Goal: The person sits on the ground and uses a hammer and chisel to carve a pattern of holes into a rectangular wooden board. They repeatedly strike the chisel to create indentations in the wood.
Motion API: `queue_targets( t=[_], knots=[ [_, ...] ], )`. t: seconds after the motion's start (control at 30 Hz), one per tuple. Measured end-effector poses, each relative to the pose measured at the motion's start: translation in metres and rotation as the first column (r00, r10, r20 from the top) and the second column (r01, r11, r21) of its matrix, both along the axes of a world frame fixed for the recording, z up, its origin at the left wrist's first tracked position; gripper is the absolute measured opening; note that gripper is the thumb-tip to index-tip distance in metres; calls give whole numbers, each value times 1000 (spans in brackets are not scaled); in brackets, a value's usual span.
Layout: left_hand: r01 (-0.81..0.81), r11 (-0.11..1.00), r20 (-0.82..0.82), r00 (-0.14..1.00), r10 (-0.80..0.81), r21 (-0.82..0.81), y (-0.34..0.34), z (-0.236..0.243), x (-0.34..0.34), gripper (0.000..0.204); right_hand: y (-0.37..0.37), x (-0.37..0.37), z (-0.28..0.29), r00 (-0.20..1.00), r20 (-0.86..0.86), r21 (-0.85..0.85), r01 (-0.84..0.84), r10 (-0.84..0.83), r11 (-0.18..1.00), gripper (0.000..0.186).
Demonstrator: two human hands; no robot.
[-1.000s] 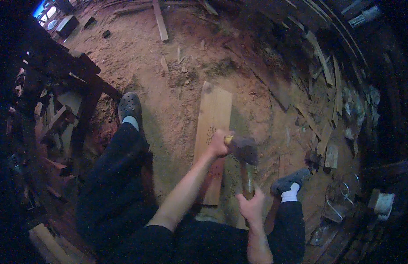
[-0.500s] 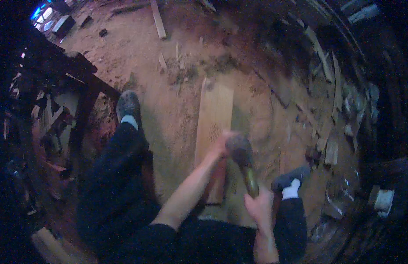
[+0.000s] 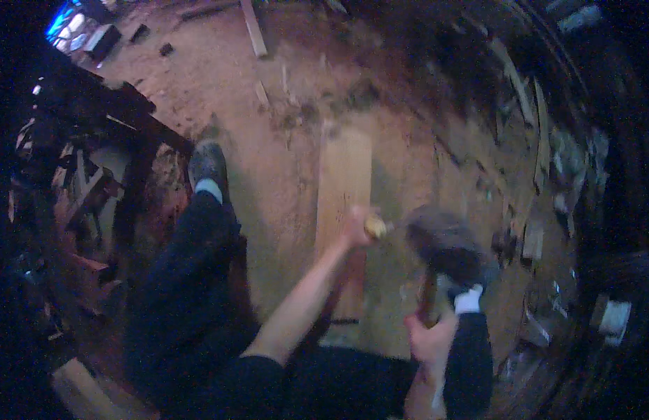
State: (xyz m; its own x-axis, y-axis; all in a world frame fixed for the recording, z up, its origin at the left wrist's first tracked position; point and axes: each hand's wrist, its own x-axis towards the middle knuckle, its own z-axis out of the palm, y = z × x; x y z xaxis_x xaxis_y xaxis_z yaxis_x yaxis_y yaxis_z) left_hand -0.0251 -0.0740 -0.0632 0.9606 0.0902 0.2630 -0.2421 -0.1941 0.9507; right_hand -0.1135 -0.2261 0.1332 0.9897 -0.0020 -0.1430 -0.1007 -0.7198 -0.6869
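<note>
The mallet [image 3: 445, 241] had swung rightward, right hand [image 3: 432, 339] clenched round its handle; poor aim endangered the left hand [image 3: 355, 229], wrapped round a yellow-ended tool [image 3: 375, 225].

Mallet head [image 3: 447, 243] motion-blurred, right forearm [image 3: 424, 393] cut off

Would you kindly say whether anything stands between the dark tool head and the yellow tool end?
Only ground shows between the dark tool head and the yellow tool end in the left hand; nothing visible intervenes.
</note>
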Motion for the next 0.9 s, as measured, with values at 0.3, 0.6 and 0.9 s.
queue_targets(
  t=[0.3, 0.6, 0.9],
  knots=[
    [-32, 958, 32, 999, 43, -286, 15, -56, 26, 33, 23, -15, -29, 948, -316, -217, -22, -49, 976, 30],
    [-19, 995, -191, 981, -1, -103, 7, 17, 14, 31, 16, -30, -28, 940, -210, 140, 302, -270, 943, 37],
    [-30, 996, -278, 959, 53, 86, 3, 2, 4, 26, 10, -41, -4, 857, -352, 578, 516, -377, 633, 24]
  ],
)
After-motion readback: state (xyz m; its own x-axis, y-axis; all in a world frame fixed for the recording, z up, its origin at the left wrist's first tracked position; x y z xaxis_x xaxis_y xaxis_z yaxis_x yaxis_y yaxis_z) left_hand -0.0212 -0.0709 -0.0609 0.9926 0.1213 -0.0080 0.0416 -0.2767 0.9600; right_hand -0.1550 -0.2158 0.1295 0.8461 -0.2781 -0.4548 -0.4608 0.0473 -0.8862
